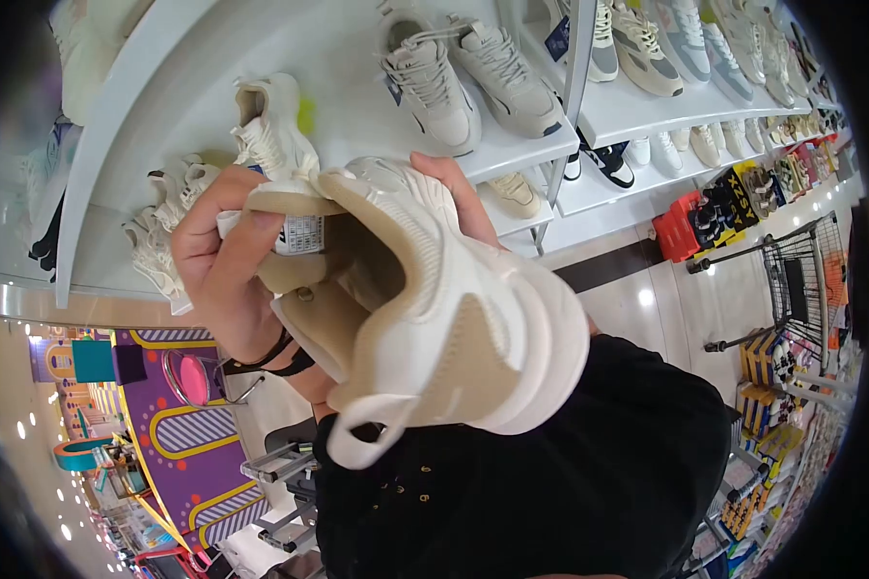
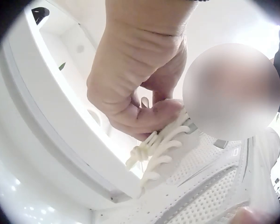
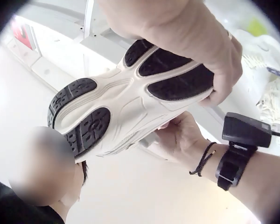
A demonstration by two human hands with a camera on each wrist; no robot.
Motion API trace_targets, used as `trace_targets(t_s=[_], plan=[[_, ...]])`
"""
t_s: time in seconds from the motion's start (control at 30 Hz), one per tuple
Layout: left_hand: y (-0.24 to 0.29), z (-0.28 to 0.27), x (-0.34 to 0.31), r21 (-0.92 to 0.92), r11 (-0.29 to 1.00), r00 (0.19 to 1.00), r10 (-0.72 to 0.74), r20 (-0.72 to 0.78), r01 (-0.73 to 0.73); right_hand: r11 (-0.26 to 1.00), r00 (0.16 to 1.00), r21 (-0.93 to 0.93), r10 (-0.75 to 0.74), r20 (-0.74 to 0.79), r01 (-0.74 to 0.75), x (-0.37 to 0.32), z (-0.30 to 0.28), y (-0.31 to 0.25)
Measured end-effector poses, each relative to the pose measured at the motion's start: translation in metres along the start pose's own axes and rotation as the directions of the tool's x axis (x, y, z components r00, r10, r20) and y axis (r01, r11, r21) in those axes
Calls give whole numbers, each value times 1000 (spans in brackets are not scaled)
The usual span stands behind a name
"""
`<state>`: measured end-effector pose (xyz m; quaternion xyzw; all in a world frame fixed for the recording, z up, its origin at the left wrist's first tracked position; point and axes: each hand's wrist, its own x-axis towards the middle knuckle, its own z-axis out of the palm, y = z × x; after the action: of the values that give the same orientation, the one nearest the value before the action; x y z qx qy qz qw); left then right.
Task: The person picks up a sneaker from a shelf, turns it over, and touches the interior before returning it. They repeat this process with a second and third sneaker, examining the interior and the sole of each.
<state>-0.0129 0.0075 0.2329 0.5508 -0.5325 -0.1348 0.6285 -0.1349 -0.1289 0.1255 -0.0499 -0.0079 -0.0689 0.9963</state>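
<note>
Gripped from two sides, a cream and beige sneaker (image 1: 473, 338) is held in the air in front of white shelving (image 1: 521, 150), its heel turned toward the head camera and its opening in plain sight. The tongue (image 1: 285, 201) is pinched between thumb and curled fingers of the left hand (image 1: 212, 261), so that it is pulled back and a printed size label (image 1: 302, 234) on its inner face is shown. In the left wrist view the thumb is seen pressed against the cream laces (image 2: 154, 151). The forefoot is clasped by the right hand (image 1: 459, 193), whose fingers are wrapped over the edge of the black-patched sole (image 3: 126, 102), as the right wrist view shows. A thin black bracelet (image 1: 266, 362) is worn on the left wrist. Below the shoe a black garment (image 1: 570, 463) is seen. A pair of grey sneakers (image 1: 463, 77) is set on the shelf above, with white ones (image 1: 270, 125) just behind the left hand. A wire shopping cart (image 1: 801, 280) is parked well apart, to the right.
</note>
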Motion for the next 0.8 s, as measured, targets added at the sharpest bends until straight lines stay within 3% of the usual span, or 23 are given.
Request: trace_targets(t_s=[0.03,0.1,0.13,0.2,0.23,0.27,0.3,0.37,0.4,0.47,0.53,0.57,0.63,0.8], plan=[[-3,1,-1,-13,1000,1000,-22,-1,22,1000,1000,-3,-1,6,1,1,-2,-1],[-14,6,-11,56,998,999,14,-38,-12,953,968,-185,-249,-31,239,4,-11,-5],[-20,8,-17,123,992,996,46,-72,-37,952,968,-185,-251,-22,243,5,-18,-9],[-27,12,-34,190,980,991,-37,-132,62,850,906,-325,-419,63,415,5,-32,-21],[-31,17,-42,131,984,976,-91,-198,118,784,848,-357,-529,41,507,5,-34,-25],[-36,20,-50,65,983,954,-152,-259,174,783,844,-353,-535,36,512,5,-37,-30],[-46,19,-59,101,964,936,-210,-281,247,685,779,-452,-626,35,571,3,-41,-34],[-61,22,-74,34,977,940,-190,-284,208,500,666,-607,-743,65,617,-5,-42,-40],[-68,24,-80,-28,987,941,-159,-299,158,500,665,-611,-745,57,614,-5,-44,-41],[-75,34,-96,-74,983,934,-183,-306,168,340,551,-652,-822,144,678,-3,-48,-43],[-67,51,-101,367,899,946,-130,-298,239,331,550,-659,-821,152,676,-4,-49,-42],[-68,50,-105,365,897,942,-139,-306,251,317,547,-661,-820,169,680,-5,-48,-41],[-70,47,-112,267,907,946,-310,-98,325,320,569,-680,-804,173,659,-7,-45,-39],[-67,63,-112,146,906,916,-383,-123,398,299,583,-686,-781,224,664,-5,-44,-38]])
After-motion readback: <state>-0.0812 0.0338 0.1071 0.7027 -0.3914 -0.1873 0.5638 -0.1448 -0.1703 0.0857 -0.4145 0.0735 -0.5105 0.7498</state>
